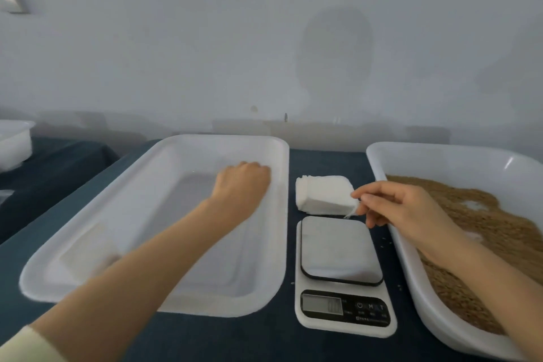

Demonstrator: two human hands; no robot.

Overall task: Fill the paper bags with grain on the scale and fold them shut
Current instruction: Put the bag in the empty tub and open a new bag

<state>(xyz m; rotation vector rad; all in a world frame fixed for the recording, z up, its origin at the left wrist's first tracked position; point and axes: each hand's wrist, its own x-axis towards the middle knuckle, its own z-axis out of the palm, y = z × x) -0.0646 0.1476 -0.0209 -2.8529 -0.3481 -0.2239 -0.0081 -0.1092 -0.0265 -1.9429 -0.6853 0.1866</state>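
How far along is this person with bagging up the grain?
Early, by the look of it. Done: nothing I can confirm; the scale is bare, and a pale shape in the white tray is too blurred to call a bag. In hand: the right hand pinches a corner of the stack of paper bags; the left hand rests curled inside that tray. Left: filling from the grain, weighing, folding.

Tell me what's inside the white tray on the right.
Brown grain covers most of the tray floor, with a couple of bare white patches. The right forearm crosses its near rim and hides some grain there.
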